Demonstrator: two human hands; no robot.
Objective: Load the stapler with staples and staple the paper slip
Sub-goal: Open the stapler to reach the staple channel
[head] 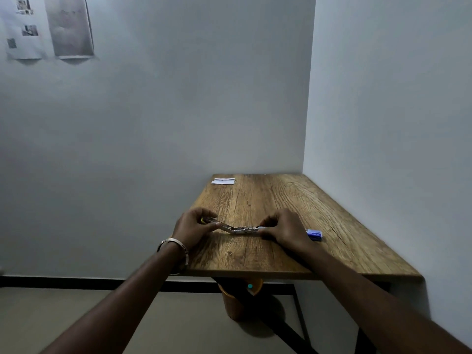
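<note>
stapler held open between two hands on the tabletop

both hands meet just below the middle of the frame, over the near part of the wooden tabletop (293, 200). the stapler (236, 229) lies swung open between them, its two metal halves spread out in a shallow v with the hinge low at the centre, touching or just above the wood; which cannot be told.

the left hand (191, 227) has its grip closed around the left half, fingers curled over the top and the thumb stretched along the metal toward the hinge. a bit of yellow shows at the outer end of that half, under the fingers. a metal bangle (176, 247) sits on the left wrist.

the right hand (283, 229) has its grip closed on the right half, fingers curled down over the end of it, knuckles up. what the fingertips do underneath is hidden.

just right of the right hand, on the wood, lies a small blue box (314, 235), partly covered by the hand. the paper slip (223, 181) lies flat at the far left corner of the tabletop, well apart from the hands.

below the tabletop's near edge, lower middle of the frame, an orange bin (231, 304) stands on the floor. in the upper left of the frame, printed sheets (46, 26) hang on the wall.
</note>
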